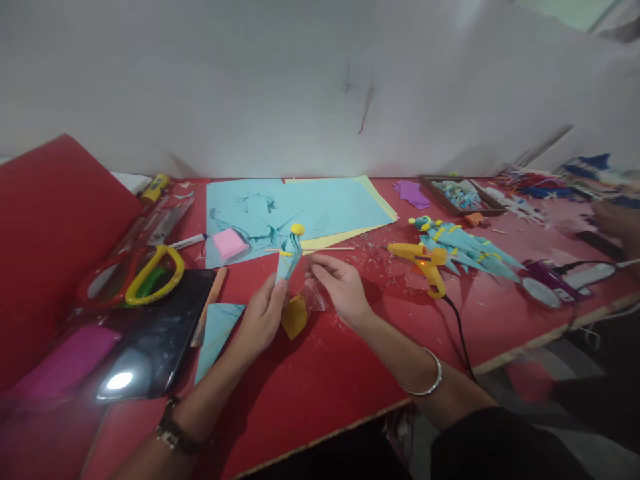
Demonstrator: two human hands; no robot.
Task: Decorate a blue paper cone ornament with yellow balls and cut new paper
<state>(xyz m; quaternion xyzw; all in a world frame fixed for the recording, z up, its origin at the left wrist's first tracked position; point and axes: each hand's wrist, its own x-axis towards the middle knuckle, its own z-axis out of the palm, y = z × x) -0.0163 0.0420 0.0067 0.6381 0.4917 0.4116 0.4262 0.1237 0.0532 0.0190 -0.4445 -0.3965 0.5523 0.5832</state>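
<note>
On the red bench, one yellow looped handle is lying near one glossy dark slab, and one pink block is resting on blue paper. One left hand is closing round one blue paper cone, topped by one yellow ball, over the bench. One right hand is hovering beside it, fingers nearly together; I can't tell whether they're pinching anything. One yellow glue gun is lying beside overlapping, uncountable blue pieces.

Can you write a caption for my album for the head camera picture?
A left hand holds a blue paper cone topped with a yellow ball above a red table.
</note>
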